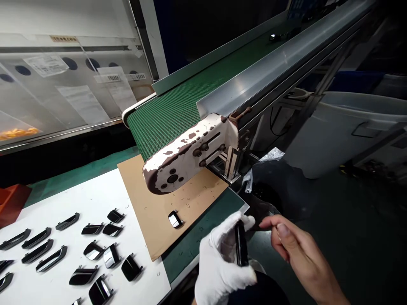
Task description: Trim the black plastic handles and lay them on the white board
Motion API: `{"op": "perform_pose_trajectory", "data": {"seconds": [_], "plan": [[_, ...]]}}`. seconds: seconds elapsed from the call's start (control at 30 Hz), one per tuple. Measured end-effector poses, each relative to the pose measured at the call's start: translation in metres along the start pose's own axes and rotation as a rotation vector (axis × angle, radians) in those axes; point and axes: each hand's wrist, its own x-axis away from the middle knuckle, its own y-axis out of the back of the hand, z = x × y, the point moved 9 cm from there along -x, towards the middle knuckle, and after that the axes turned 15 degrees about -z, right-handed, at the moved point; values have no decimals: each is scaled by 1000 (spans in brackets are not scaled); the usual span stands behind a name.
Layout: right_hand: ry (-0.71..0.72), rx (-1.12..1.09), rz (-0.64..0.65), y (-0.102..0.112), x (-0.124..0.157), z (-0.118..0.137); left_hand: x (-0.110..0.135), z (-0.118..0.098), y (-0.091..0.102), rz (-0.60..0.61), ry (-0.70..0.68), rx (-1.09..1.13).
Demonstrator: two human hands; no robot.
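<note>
My left hand [219, 262], in a white glove, is closed around a slim glossy black plastic part [241, 243] in the lower middle of the head view. The part is held nearly upright between thumb and fingers. Just to its right is my bare right hand [295, 250], apart from the part. Its index finger points toward the glove, while the thumb lies over the curled fingers; whatever is between them, if anything, is hidden. A similar small black part [175, 219] lies alone on the brown cardboard [159, 237] beyond my left hand.
Several glossy black parts [83, 276] are spread on a white sheet [104, 190] at left. A green conveyor belt [171, 114] ends above the cardboard, beside its chipped white end bracket [187, 152]. An orange bin [12, 205] stands far left; a large pale tub [349, 127] is at right.
</note>
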Motion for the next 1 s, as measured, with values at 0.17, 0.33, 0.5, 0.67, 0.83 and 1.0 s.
{"op": "perform_pose_trajectory", "data": {"seconds": [0.17,0.33,0.5,0.67,0.83,1.0], "plan": [[-5,115,80,5,-11,-21,2,-4,-6,25,39,64],[-36,145,-12,9,-15,-30,1,0,-2,-15,50,50],[-37,193,87,1,-17,-35,1,-1,-2,6,66,75],[150,243,126,-4,-13,-14,1,9,11,-79,123,-64],[279,225,257,-22,-1,-2,5,-12,24,-103,-375,-671],[430,206,216,-29,11,14,13,-21,21,-82,-618,-908]]}}
